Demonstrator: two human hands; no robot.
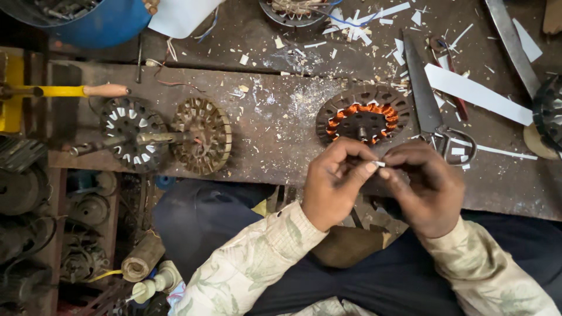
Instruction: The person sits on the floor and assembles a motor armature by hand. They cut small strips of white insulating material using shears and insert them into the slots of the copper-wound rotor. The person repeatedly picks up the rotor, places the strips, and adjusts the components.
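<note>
My left hand (336,184) and my right hand (424,187) meet in front of me, and together they pinch a small white paper slip (379,164) between thumbs and fingertips. Just beyond the hands a round motor stator (364,119) with orange copper winding lies flat on the dark workbench (281,140). A pair of large scissors (430,114) rests to the right of the stator, its handles close to my right hand.
Two bare stator cores (126,133) (202,136) on a shaft lie at the bench's left. A long white paper strip (477,93) and scattered paper scraps (357,23) cover the far right. A yellow tool with a wooden handle (105,90) and a blue tub (105,23) sit far left.
</note>
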